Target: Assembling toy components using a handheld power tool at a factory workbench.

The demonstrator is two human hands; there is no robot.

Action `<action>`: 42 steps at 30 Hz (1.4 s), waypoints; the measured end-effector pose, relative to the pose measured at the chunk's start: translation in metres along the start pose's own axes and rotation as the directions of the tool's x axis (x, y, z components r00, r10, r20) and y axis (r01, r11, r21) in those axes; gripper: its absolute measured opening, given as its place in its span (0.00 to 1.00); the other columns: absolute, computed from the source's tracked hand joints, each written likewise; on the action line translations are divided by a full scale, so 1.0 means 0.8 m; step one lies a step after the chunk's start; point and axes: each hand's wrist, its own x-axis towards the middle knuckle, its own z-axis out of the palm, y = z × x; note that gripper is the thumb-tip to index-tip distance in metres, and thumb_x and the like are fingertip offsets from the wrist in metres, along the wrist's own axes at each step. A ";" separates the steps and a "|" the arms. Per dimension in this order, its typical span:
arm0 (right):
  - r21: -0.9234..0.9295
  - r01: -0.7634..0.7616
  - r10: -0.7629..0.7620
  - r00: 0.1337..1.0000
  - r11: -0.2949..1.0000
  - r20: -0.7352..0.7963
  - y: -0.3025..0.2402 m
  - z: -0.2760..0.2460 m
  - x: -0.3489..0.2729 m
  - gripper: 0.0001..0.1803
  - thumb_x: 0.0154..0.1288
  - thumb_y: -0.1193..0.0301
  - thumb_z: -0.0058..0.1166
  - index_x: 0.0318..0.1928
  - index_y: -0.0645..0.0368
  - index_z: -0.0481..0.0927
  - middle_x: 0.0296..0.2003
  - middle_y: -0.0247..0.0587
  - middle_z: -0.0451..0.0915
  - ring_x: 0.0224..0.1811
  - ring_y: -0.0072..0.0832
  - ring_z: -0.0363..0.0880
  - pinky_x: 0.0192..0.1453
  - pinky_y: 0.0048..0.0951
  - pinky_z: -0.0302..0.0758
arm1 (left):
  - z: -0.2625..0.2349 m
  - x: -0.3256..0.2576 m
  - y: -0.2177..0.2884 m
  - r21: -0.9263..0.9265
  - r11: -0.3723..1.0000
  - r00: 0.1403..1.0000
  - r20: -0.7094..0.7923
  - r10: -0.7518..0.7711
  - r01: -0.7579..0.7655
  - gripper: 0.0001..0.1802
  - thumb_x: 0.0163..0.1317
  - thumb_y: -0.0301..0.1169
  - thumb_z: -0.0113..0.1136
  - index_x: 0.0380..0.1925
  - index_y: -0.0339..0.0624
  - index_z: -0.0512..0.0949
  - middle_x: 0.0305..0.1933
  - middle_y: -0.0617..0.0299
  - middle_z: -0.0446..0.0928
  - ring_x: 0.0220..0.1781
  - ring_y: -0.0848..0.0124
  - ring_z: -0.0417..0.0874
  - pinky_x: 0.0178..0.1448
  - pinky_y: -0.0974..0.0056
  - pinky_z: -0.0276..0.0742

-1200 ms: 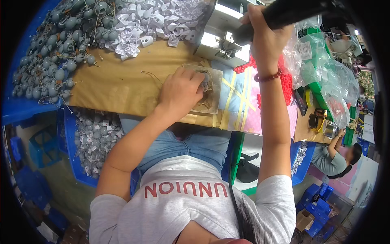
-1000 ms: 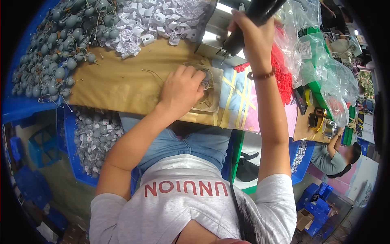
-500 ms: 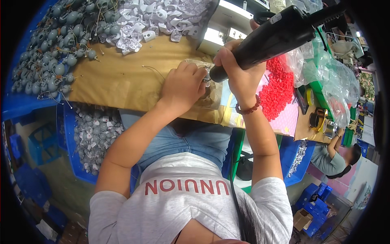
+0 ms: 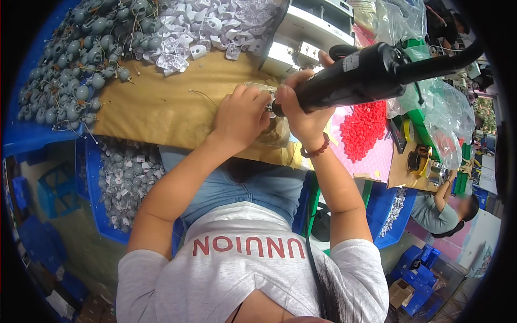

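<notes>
Your right hand [image 4: 301,116] has brought the black electric screwdriver [image 4: 355,75] down from up over the bench; wrapped tight around its barrel, you now set its tip against the small clear plastic part [image 4: 261,91]. Your left hand [image 4: 239,116] pins that part on the brown cardboard sheet [image 4: 156,107], near the sheet's right edge, so fastening is beginning.

Power tool [image 4: 355,75] right of the brown paper [image 4: 156,107], red beads [image 4: 363,129] beneath.

The right hand [image 4: 301,116] grips a black power tool [image 4: 358,75]. Its tip meets a small clear part [image 4: 264,97] under the left hand [image 4: 239,116] on brown paper [image 4: 156,107].
</notes>
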 end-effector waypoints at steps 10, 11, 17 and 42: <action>0.041 -0.148 0.152 0.983 0.988 -0.102 -0.026 0.001 0.012 0.09 0.58 0.80 0.64 0.37 0.62 0.76 0.28 0.32 0.79 0.29 0.18 0.77 0.34 0.23 0.75 | -0.002 0.004 0.003 -0.022 0.997 0.995 0.071 -0.065 0.067 0.19 0.51 0.32 0.68 0.44 0.48 0.75 0.44 0.60 0.74 0.51 0.56 0.75 0.47 0.53 0.79; 0.077 -0.173 0.182 0.974 0.982 -0.136 -0.024 -0.002 0.013 0.08 0.58 0.80 0.64 0.34 0.61 0.77 0.29 0.32 0.79 0.29 0.18 0.78 0.34 0.23 0.75 | -0.003 0.004 0.004 -0.020 0.998 0.996 0.063 -0.058 0.060 0.20 0.51 0.32 0.68 0.45 0.47 0.75 0.45 0.60 0.75 0.52 0.56 0.75 0.48 0.53 0.79; 0.102 -0.278 0.292 0.832 0.955 -0.472 -0.009 -0.070 0.046 0.14 0.65 0.76 0.61 0.47 0.61 0.71 0.33 0.32 0.76 0.31 0.22 0.78 0.36 0.25 0.76 | -0.012 0.001 0.001 0.001 1.000 0.999 0.041 -0.019 0.019 0.21 0.51 0.33 0.70 0.46 0.45 0.79 0.51 0.60 0.76 0.55 0.58 0.75 0.53 0.55 0.79; -0.103 -0.388 0.372 0.917 0.916 -0.145 0.054 -0.002 -0.022 0.08 0.78 0.72 0.46 0.43 0.65 0.70 0.26 0.40 0.83 0.30 0.20 0.82 0.34 0.20 0.76 | -0.004 -0.014 0.001 -0.036 0.998 0.999 -0.014 0.043 -0.044 0.20 0.52 0.30 0.70 0.47 0.47 0.80 0.38 0.62 0.78 0.40 0.60 0.80 0.44 0.57 0.77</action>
